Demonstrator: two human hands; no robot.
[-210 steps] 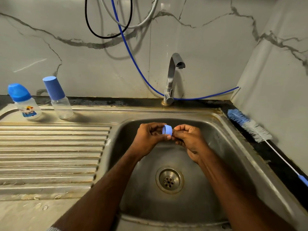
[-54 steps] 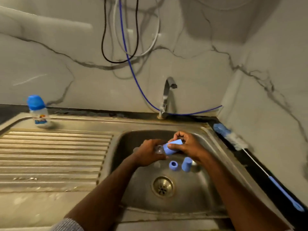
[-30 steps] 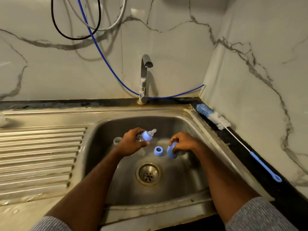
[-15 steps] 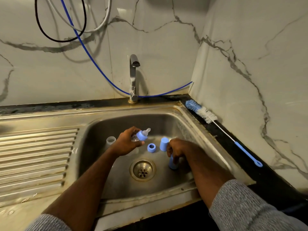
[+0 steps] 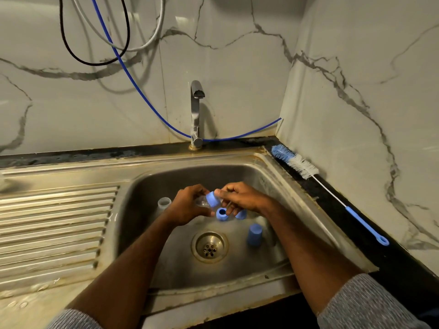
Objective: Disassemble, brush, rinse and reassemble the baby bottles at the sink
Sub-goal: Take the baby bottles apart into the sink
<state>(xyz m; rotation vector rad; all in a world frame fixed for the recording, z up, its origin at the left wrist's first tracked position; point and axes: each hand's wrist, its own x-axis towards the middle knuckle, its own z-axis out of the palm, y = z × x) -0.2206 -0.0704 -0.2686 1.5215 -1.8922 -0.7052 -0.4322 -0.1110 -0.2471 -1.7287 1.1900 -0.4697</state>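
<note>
Over the sink basin [image 5: 280, 186] my left hand [image 5: 187, 207] grips a clear baby bottle [image 5: 202, 201] lying sideways. Its blue collar ring [image 5: 212, 199] points right, and my right hand [image 5: 240, 198] pinches that ring with thumb and fingers. On the basin floor lie a loose blue ring [image 5: 222, 214], a blue cap [image 5: 254, 234] standing right of the drain, and a second blue cap [image 5: 241, 214] partly hidden under my right hand. An open clear bottle [image 5: 164, 203] stands at the basin's left side.
The tap [image 5: 196, 110] stands behind the basin, with no water running. A blue-and-white bottle brush [image 5: 299, 166] lies on the dark counter at the right, handle toward me. The ribbed drainboard [image 5: 54, 224] spreads left. The drain [image 5: 210, 246] sits mid-basin. Hoses hang on the marble wall.
My right hand has left the blue cap standing by the drain and has risen to the bottle's blue ring. My left hand keeps the bottle.
</note>
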